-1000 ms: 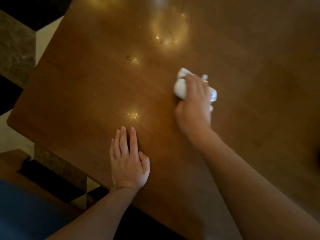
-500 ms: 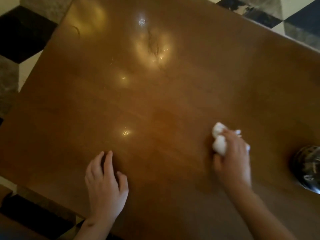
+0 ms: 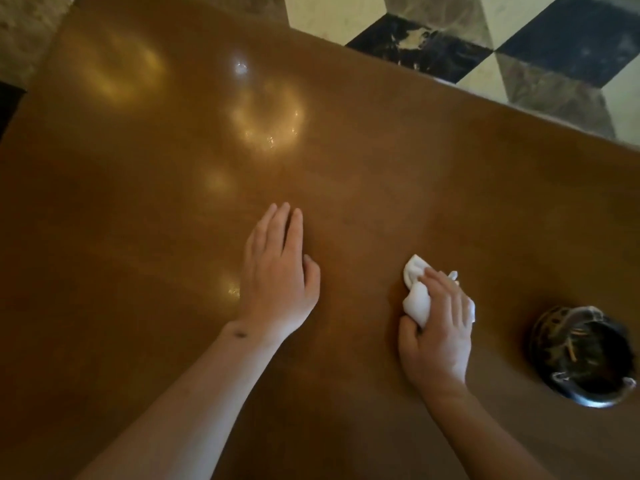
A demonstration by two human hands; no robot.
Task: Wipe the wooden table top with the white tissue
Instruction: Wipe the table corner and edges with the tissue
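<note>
1. I take the dark round bowl-shaped ashtray (image 3: 585, 358) as my landmark; it sits on the glossy brown wooden table top (image 3: 138, 237) at the right edge of my view, with what look like stubs inside.
2. My right hand (image 3: 438, 334) is just left of the ashtray, not touching it, palm down, fingers curled and clamped around the crumpled white tissue (image 3: 417, 299).
3. The tissue is pressed against the table top under that hand; it bulges out on the side away from the ashtray, and a small corner pokes out past the fingertips on the far side.
4. My left hand (image 3: 278, 275) is farther left of the ashtray, beyond the right hand, lying flat on the wood, fingers straight and close together, gripping nothing.
5. The two hands are near each other but apart.
6. Bright light reflections (image 3: 266, 116) sit on the wood well away from the ashtray, toward the far left.
7. Checkered black, cream and grey floor tiles (image 3: 485, 39) show past the table's far edge, beyond the ashtray.
</note>
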